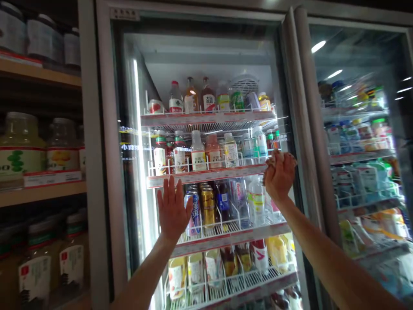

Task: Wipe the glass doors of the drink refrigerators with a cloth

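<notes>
A tall drinks fridge with a glass door (pixel 200 43) fills the middle of the view. Against the right part of the glass, my right hand (pixel 281 176) is closed around a crumpled brownish cloth (pixel 288 160), which sticks out above the fingers. My left hand (pixel 174 211) lies open on or just before the glass at the lower left, fingers pointing up. Whether its palm touches the pane I cannot tell. Behind the glass, wire-fronted shelves hold bottles and cans, among them a gold can (pixel 208 204) to the right of my left hand.
A second fridge door (pixel 355 64) stands on the right, beyond the vertical door handles (pixel 311 107). To the left, a wooden shelf (pixel 41 71) unit holds large jars and bottles (pixel 24 142). Ceiling lights reflect in the glass.
</notes>
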`<move>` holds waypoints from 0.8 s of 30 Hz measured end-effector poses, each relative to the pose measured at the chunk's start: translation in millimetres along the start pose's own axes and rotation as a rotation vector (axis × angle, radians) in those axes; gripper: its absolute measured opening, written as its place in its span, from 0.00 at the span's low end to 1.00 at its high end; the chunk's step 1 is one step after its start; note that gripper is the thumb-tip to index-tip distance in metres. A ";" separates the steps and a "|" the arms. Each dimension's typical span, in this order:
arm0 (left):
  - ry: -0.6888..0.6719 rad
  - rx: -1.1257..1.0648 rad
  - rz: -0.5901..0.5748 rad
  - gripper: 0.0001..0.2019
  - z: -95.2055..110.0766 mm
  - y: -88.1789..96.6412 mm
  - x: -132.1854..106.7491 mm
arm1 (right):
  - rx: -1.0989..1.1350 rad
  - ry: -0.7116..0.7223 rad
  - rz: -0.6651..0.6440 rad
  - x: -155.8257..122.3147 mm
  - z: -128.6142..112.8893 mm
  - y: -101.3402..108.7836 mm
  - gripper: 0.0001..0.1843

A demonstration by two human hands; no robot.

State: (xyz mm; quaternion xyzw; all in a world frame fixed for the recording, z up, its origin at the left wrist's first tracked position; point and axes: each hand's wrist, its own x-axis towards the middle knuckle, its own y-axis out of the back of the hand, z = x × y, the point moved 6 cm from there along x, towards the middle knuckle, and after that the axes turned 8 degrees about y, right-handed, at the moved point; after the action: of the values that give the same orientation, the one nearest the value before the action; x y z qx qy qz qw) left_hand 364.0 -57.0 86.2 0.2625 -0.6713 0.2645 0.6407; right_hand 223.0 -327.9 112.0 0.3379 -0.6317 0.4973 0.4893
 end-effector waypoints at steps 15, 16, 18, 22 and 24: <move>-0.005 -0.030 -0.014 0.32 -0.1 -1.2 -1.1 | 0.080 0.223 -0.144 -14.0 -38.9 -4.7 0.30; -0.016 -0.021 -0.004 0.32 0.0 -0.8 -1.2 | 0.135 0.371 -0.215 -22.4 -55.7 -6.0 0.31; -0.030 0.000 0.017 0.32 0.3 0.1 -1.5 | 0.181 0.545 -0.282 -34.6 -63.7 -2.3 0.31; -0.031 0.023 0.041 0.31 1.6 1.5 -2.5 | 0.036 0.200 -0.085 -19.9 4.2 11.7 0.29; -0.034 0.025 0.043 0.31 2.4 1.5 -3.0 | -0.010 0.047 -0.004 -18.7 17.0 13.8 0.29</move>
State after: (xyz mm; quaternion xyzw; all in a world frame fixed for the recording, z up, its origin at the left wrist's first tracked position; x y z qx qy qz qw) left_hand 361.3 -57.6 83.0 0.2604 -0.6841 0.2820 0.6202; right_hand 211.1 -341.4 89.6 0.3249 -0.6217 0.5012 0.5066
